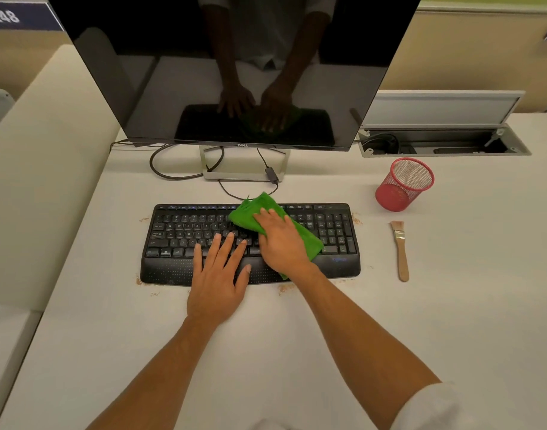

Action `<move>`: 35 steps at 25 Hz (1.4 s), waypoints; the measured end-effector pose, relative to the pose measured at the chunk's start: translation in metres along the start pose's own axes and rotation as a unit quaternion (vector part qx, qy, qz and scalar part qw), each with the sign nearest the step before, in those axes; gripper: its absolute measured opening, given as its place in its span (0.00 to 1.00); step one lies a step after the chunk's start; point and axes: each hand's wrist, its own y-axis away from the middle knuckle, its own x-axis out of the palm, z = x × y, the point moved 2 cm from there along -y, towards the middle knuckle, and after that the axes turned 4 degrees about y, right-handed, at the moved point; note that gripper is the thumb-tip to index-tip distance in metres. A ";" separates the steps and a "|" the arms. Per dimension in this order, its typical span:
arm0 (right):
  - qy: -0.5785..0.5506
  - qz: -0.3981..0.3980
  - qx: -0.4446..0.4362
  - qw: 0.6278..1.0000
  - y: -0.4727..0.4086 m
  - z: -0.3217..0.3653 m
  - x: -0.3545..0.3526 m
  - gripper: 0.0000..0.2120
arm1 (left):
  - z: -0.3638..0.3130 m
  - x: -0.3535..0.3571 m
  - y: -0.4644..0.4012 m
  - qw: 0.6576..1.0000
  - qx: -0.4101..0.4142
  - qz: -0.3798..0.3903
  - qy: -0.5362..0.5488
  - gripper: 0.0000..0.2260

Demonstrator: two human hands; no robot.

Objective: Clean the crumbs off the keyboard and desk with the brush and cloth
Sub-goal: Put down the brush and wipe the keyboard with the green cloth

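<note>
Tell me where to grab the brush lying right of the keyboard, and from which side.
Grip the brush by its wooden handle, near the middle, coming down from above. It lies flat on the desk with bristles pointing away and the handle end toward the person, nothing crowding it. The right hand is nearest but is pressing the green cloth on the keyboard.

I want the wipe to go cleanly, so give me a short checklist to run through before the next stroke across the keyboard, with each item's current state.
1. Cloth lies flat under the right hand: ok.
2. Left hand steadies the keyboard, fingers flat on the keys: ok.
3. Keys free of crumbs: cannot tell, too small to see.
4. Desk around the keyboard clean: not ok, crumbs along its front edge and at its corners.
5. Brush within reach: ok, it lies to the right of the keyboard.
6. Red mesh cup away from the wiping path: ok.
</note>
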 end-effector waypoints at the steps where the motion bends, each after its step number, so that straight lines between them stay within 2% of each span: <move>1: 0.025 0.002 -0.005 1.000 0.003 -0.006 -0.006 0.28 | -0.001 -0.001 0.000 1.000 0.001 -0.002 0.000 0.25; 4: 0.046 -0.041 0.051 0.997 0.014 -0.035 -0.032 0.31 | 0.000 -0.001 0.000 1.000 -0.005 0.003 0.003 0.25; 7: 0.019 -0.106 0.153 0.982 0.028 -0.076 -0.052 0.28 | 0.000 -0.001 0.000 1.000 -0.011 0.009 0.001 0.25; 10: -0.017 -0.125 0.214 0.969 0.030 -0.094 -0.054 0.25 | -0.001 -0.001 0.000 1.000 -0.012 0.011 0.002 0.25; 14: -0.064 -0.114 0.175 0.976 0.011 -0.069 -0.045 0.21 | 0.000 -0.001 0.000 1.000 -0.013 0.006 0.001 0.24; 18: -0.065 -0.090 0.070 0.991 -0.004 -0.026 -0.021 0.20 | -0.002 -0.001 -0.001 1.000 -0.004 0.000 -0.003 0.24; 23: -0.068 -0.002 -0.028 0.997 -0.024 0.023 0.007 0.23 | -0.001 0.000 -0.001 1.000 -0.005 -0.008 0.002 0.24; 26: -0.025 0.048 -0.078 0.995 -0.025 0.027 0.012 0.26 | -0.002 -0.001 -0.001 1.000 -0.006 -0.013 0.007 0.23; 29: 0.012 0.018 -0.049 0.999 -0.011 0.007 0.004 0.27 | -0.001 -0.002 0.000 1.000 -0.002 -0.020 0.002 0.24; 32: 0.046 -0.040 0.034 0.998 0.009 -0.028 -0.010 0.27 | -0.001 -0.001 0.000 1.000 0.000 -0.017 0.003 0.24; 35: 0.075 -0.065 0.134 0.986 0.025 -0.058 -0.022 0.27 | 0.000 -0.001 0.000 1.000 -0.005 -0.008 0.003 0.25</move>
